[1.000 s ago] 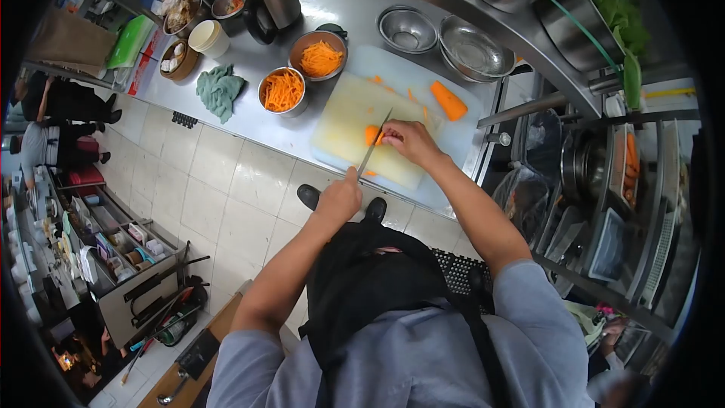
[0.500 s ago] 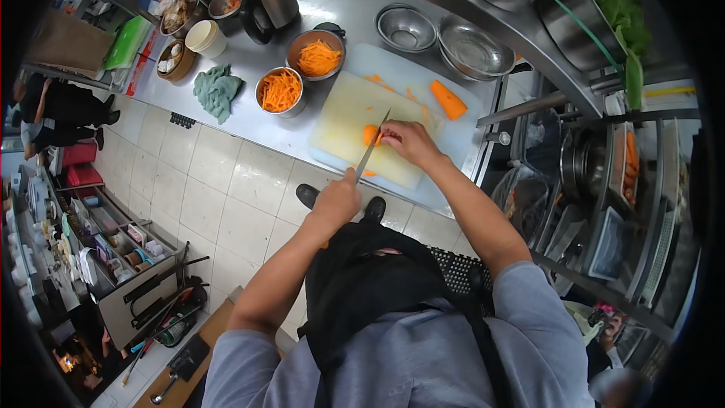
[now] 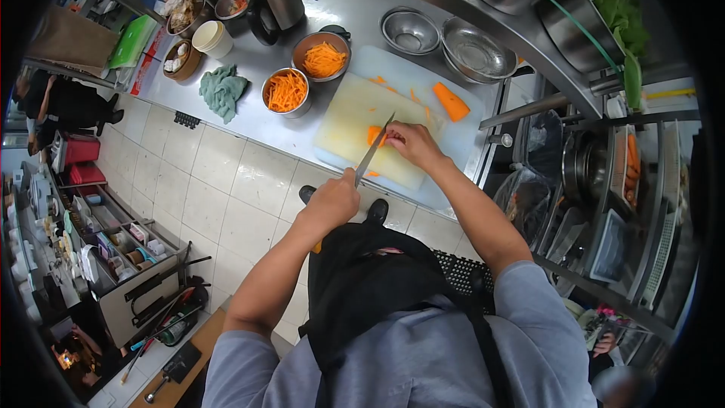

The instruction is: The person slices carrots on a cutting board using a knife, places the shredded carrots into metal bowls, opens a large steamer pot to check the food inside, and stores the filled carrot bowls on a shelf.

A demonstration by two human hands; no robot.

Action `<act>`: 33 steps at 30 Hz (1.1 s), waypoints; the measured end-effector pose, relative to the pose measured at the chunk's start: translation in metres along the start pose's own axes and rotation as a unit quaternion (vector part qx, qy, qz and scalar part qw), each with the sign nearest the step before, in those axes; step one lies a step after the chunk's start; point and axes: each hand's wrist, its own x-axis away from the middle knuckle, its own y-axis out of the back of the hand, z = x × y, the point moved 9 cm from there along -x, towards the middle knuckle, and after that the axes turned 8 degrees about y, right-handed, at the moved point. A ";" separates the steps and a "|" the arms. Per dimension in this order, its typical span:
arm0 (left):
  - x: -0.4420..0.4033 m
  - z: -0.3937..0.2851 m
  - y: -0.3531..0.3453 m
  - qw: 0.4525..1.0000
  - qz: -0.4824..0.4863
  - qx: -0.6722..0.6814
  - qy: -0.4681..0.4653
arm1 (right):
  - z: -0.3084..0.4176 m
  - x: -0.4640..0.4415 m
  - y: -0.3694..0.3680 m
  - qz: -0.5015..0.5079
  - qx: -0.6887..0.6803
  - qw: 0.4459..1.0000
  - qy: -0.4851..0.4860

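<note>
Carrot piece point(image 3: 373, 134) shows only in part, the knife point(image 3: 371, 153) and my right fingertips covering the rest, so I can't make out its full shape. My left hand point(image 3: 334, 200) is clenched round the knife, its handle hidden in my fist. My right hand point(image 3: 410, 143) pinches the carrot piece, which lies at my fingertips on the yellowish cutting board point(image 3: 343, 117), with the blade slanting across beside it. A bigger carrot chunk point(image 3: 451, 102) lies beyond my right hand.
</note>
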 end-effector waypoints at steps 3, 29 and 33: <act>-0.004 0.001 -0.007 1.000 -0.005 0.014 -0.021 | -0.002 0.001 -0.001 -0.002 0.001 1.000 -0.005; -0.037 0.017 -0.044 0.996 -0.083 -0.002 -0.024 | -0.003 0.000 -0.001 0.026 0.048 0.997 -0.046; -0.027 0.007 -0.031 0.996 -0.081 -0.020 -0.014 | 0.001 0.007 0.002 -0.002 0.074 0.997 -0.009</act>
